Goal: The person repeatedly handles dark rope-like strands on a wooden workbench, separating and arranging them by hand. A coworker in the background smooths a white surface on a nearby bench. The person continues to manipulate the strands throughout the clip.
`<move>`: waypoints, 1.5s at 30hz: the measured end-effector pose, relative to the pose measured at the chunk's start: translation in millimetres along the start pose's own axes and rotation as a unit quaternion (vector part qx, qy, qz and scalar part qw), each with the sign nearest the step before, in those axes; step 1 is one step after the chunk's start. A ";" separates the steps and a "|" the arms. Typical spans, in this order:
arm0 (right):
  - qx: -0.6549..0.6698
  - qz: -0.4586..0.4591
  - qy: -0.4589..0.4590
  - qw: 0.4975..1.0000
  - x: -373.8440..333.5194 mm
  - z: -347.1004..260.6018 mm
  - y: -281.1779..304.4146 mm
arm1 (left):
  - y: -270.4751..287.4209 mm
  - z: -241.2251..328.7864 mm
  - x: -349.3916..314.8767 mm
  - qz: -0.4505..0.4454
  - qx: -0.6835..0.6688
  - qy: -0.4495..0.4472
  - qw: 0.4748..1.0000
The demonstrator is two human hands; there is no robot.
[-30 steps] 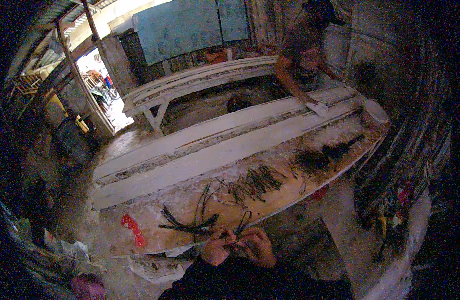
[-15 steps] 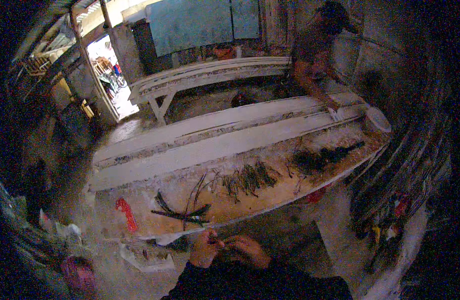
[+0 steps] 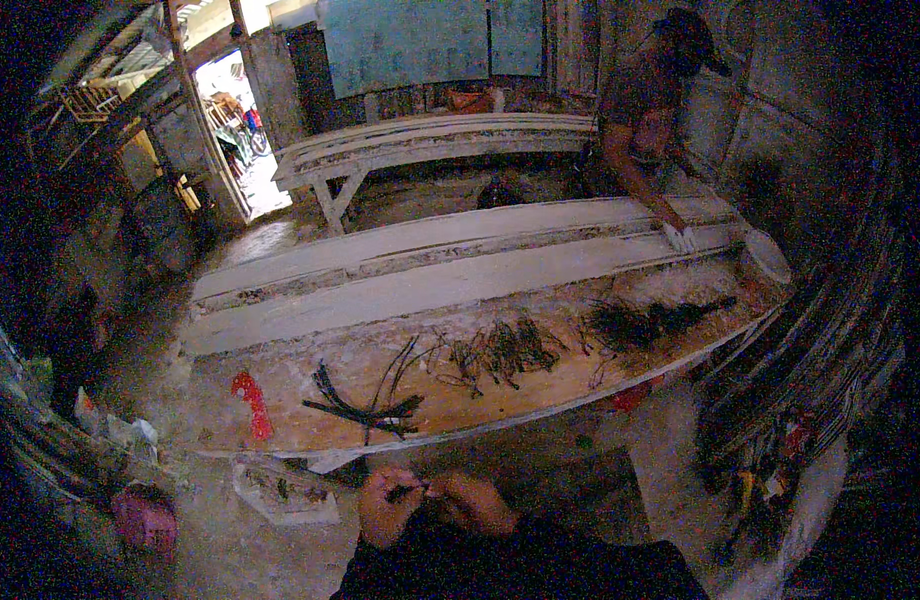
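My left hand (image 3: 388, 508) and my right hand (image 3: 472, 502) are close together in front of the table's near edge, fingers pinched. Between them is something small and dark, too dim to name. Just beyond, on the wooden table (image 3: 290, 425), lie several crossed dark strips (image 3: 365, 412). To their left rests a red object (image 3: 250, 405), long and narrow with a wider top. Farther right are tangled thin dark strands (image 3: 505, 352), and past them a thicker dark bundle (image 3: 645, 322).
A co-worker (image 3: 650, 120) leans over the table's far right end, one hand on its pale board, beside a round pale container (image 3: 767, 257). Another long bench (image 3: 430, 140) stands behind. A pink crate (image 3: 145, 522) and a pale tray (image 3: 285, 495) sit low at the left.
My hands have shifted slightly left and down in the picture, still together. The view has tilted a little. The co-worker's hand stays on the board at the far right.
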State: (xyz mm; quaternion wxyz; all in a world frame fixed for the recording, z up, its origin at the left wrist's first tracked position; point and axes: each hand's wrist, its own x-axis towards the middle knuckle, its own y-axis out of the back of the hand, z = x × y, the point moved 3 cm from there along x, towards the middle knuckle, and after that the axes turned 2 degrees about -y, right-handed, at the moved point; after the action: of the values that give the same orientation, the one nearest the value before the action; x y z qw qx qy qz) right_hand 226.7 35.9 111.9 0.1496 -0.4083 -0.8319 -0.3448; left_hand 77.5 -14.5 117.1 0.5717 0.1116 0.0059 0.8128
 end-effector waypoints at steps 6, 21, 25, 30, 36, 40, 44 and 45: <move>0.180 0.059 -0.210 0.959 7.6 15.2 -15.3 | 6.9 13.7 12.1 -0.007 0.125 -0.159 0.979; 0.200 0.172 -0.289 0.920 65.6 16.2 -13.5 | 19.8 -5.2 74.9 -0.065 -0.095 -0.044 0.992; 0.016 0.199 -0.180 0.963 66.5 9.3 -1.6 | 12.3 -8.4 77.0 -0.071 -0.150 0.004 0.986; 0.006 0.147 -0.147 0.978 52.6 20.6 4.7 | 5.0 -7.2 71.1 -0.063 -0.198 0.026 0.978; 0.125 0.123 -0.187 0.967 19.5 33.5 12.1 | -9.4 2.4 52.9 -0.082 0.222 -0.202 0.950; 0.245 0.142 -0.302 0.910 -3.8 37.1 12.7 | -17.7 8.8 34.0 -0.049 0.102 -0.103 0.988; 0.037 0.096 -0.140 0.985 -5.7 25.6 23.1 | -29.6 14.6 19.2 -0.017 -0.067 0.007 0.998; 0.024 0.081 -0.135 0.987 -5.4 25.0 25.5 | -30.4 17.4 18.3 -0.013 -0.033 -0.013 0.999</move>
State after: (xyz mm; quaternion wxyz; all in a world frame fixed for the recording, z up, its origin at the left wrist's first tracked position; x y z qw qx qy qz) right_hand 250.8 61.1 102.7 0.0731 -0.5139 -0.8165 -0.2527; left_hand 103.1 11.0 133.1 0.5859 0.1029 -0.0273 0.8034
